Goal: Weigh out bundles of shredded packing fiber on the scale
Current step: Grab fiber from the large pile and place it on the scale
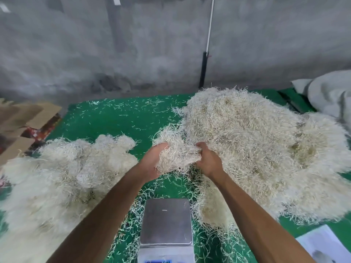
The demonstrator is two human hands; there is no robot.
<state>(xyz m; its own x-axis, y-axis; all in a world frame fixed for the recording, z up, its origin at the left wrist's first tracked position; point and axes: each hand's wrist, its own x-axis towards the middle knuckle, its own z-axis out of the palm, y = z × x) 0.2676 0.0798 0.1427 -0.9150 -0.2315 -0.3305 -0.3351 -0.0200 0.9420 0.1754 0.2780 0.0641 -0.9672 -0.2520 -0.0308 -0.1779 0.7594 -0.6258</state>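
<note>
Both hands, left hand [152, 162] and right hand [209, 162], grip a fiber bundle [176, 156], fingers half buried; the scale [166, 223] display is cut off at the counter's near edge.

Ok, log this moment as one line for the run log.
step: gathering bundle | left hand: holds fiber bundle | right hand: grips same bundle | scale: platform bare | source: big pile

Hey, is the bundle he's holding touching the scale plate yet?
Apart. The head view shows the bundle gripped between the left hand and right hand, with green mat visible between it and the bare scale plate.
</note>
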